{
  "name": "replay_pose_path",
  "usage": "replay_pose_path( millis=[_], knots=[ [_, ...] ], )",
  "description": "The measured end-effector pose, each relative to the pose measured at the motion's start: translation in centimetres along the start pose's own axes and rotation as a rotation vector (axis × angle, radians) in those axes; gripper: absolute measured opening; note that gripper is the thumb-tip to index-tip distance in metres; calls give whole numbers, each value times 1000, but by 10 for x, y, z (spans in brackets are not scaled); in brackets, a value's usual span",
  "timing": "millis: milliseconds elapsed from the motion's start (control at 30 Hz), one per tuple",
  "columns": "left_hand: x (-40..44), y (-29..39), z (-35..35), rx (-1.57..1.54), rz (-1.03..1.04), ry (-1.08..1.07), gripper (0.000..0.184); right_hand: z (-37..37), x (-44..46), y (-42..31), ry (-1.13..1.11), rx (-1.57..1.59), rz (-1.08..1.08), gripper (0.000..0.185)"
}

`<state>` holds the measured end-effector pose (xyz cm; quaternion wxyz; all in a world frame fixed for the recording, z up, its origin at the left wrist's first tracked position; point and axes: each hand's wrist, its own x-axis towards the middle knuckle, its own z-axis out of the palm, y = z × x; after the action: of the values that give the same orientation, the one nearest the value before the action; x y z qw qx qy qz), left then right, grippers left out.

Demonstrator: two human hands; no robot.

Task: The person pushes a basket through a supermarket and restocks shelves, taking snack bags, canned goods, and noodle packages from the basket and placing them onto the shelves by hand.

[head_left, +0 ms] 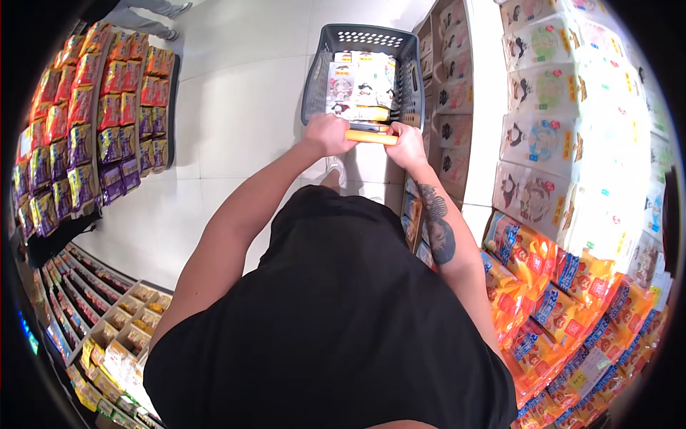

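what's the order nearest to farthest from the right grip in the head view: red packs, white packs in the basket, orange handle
1. Orange handle: in the right grip, at the basket's near end.
2. White packs: inside the basket, just beyond the handle.
3. Red packs: far left, across the floor.

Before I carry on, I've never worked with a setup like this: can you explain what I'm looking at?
There is no machine here, just a person's bare hands. The single picture comes from a camera worn on the head, looking forward and down. The left hand and right hand grip an orange handle at the near end of a dark gray basket. White packages lie inside it. Pale floor tiles show around. To the right are stacked white packs and orange bags; to the left, red packets.
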<state>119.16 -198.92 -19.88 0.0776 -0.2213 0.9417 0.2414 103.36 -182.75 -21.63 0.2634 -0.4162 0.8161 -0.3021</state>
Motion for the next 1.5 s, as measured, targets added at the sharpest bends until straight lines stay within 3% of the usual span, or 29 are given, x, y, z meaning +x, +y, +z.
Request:
replay_pose_path(
  millis=[367,467,633,667,767,833,900,1033,1100,1167,1267,1400,1467,1500],
  knots=[
    [88,-39,-21,-49,73,100,32,-26,95,-8,-49,3,92,11],
    [102,-44,-24,-72,69,81,32,-36,114,-9,-180,11,179,14],
    [120,-52,-36,-76,92,53,35,-70,178,-7,-867,340,278,37],
    [122,-53,-37,-97,99,64,34,-67,196,10,-935,555,341,49],
    [122,-52,-35,-132,93,101,32,-46,250,53,-1099,1183,688,46],
    [127,-51,-41,-101,88,104,30,0,289,87,-851,1158,829,37],
    [127,-56,-34,-126,106,147,28,68,317,131,-485,848,899,31],
    [130,-51,-39,-163,38,159,31,188,341,219,-526,458,965,27],
    [130,-51,-40,-153,34,159,36,244,347,255,-518,237,776,38],
    [133,-50,-42,-164,14,151,38,232,362,231,-552,343,964,46],
    [135,-48,-43,-191,-9,137,42,285,366,263,-467,347,907,51],
    [141,-49,-45,-224,-15,124,42,305,363,263,-439,395,993,57],
    [142,-49,-46,-223,-14,96,42,316,361,267,-500,740,926,58],
    [143,-49,-48,-220,-19,77,42,314,360,263,-501,751,928,58]
  ],
)
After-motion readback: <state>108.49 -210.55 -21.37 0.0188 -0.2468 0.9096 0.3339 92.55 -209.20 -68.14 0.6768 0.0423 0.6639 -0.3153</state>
